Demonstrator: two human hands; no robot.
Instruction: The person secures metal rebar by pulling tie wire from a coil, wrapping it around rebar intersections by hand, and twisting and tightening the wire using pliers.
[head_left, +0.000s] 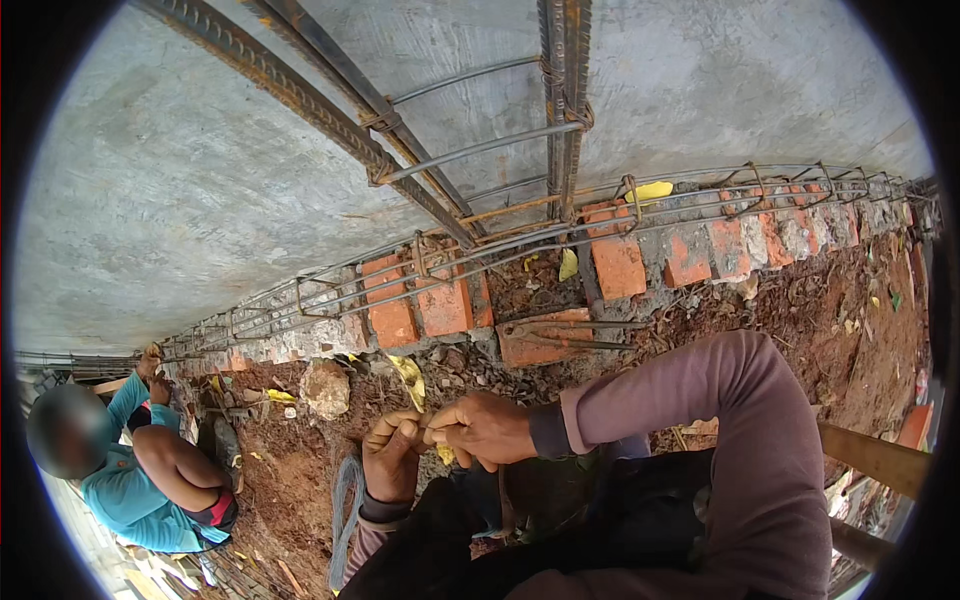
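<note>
My left hand (392, 456) and my right hand (480, 431) meet in front of me, fingertips together. Whatever lies between the fingers is too small to make out. A bundle of thin tie wire (345, 517) hangs beside my left wrist. Beyond my hands, a pair of metal pincers (570, 325) lies on a red brick (541, 352), handles pointing right. Behind it a horizontal rebar cage (510, 244) runs along the brick footing (448, 300). Upright ribbed rebars (566, 97) with stirrups rise from it against the wall.
A grey plastered wall (187, 187) stands behind the footing. At the left a person in a blue top (142, 487) crouches, hands at the cage's far end. A rough stone (325, 388) sits on the reddish soil (277, 465). Wooden boards (870, 456) are at the right.
</note>
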